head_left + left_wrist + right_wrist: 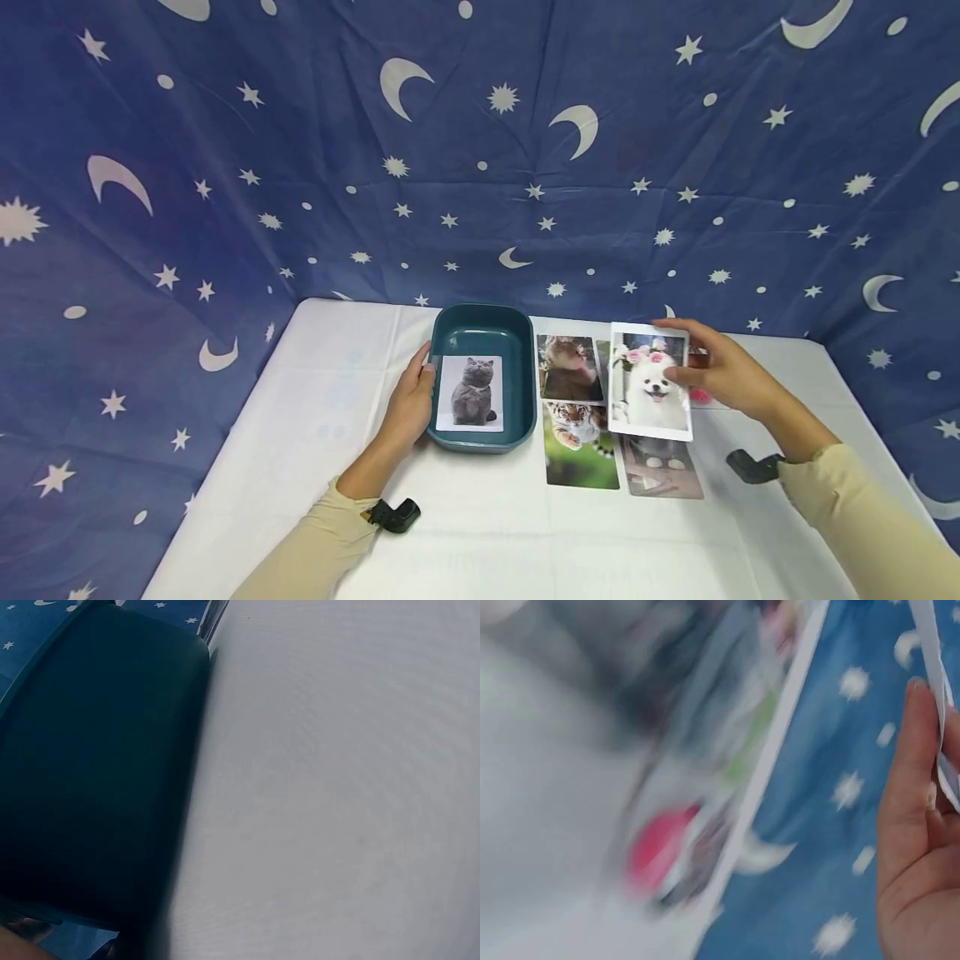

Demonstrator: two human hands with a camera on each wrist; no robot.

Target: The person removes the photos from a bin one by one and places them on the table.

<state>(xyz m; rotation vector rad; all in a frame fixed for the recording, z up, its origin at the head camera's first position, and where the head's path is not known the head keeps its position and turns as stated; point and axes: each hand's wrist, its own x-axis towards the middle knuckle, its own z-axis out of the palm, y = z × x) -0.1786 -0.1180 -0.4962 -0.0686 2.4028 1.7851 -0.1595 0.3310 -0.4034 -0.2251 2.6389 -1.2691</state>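
Note:
My left hand holds the left side of a teal rectangular basin, its thumb at the rim; the wall hides part of its fingers. Inside the basin lies a picture card of a grey cat. At right, my right hand pinches the right edge of a white-bordered card of a fluffy white dog with pink flowers, raised above other cards. In the right wrist view, that card is seen edge-on between thumb and fingers.
Under and beside the raised card lie a brown animal card, a tiger card and a partly covered grey animal card, among others. White cloth covers the table; a blue star-and-moon curtain hangs behind.

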